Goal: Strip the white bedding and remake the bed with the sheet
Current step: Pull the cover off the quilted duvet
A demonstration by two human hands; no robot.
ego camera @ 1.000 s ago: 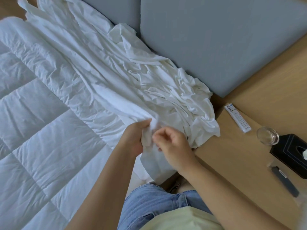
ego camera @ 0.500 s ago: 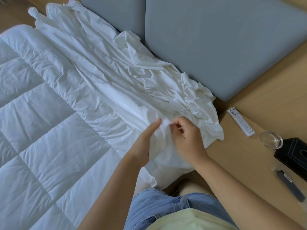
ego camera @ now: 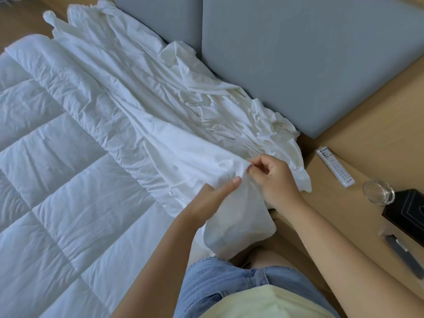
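Note:
A crumpled white sheet (ego camera: 183, 115) lies bunched along the head of the bed, against the grey headboard (ego camera: 298, 53). A white quilted duvet (ego camera: 57, 180) covers the bed to the left. My right hand (ego camera: 273, 180) pinches a fold of the sheet near the bed's corner between thumb and fingertips. My left hand (ego camera: 213, 200) lies against the sheet just below that fold, fingers straight, with the cloth hanging down beside it over the bed's corner.
A wooden bedside table (ego camera: 344, 226) stands to the right with a white remote (ego camera: 335, 167), a glass ashtray (ego camera: 378, 191), a black tissue box (ego camera: 410, 212) and a dark flat device (ego camera: 403, 253). My denim shorts (ego camera: 229, 283) show at the bottom.
My left hand has let go of the bunched cloth and straightened its fingers. My right hand has moved up to pinch a fold of the sheet. The view has shifted slightly.

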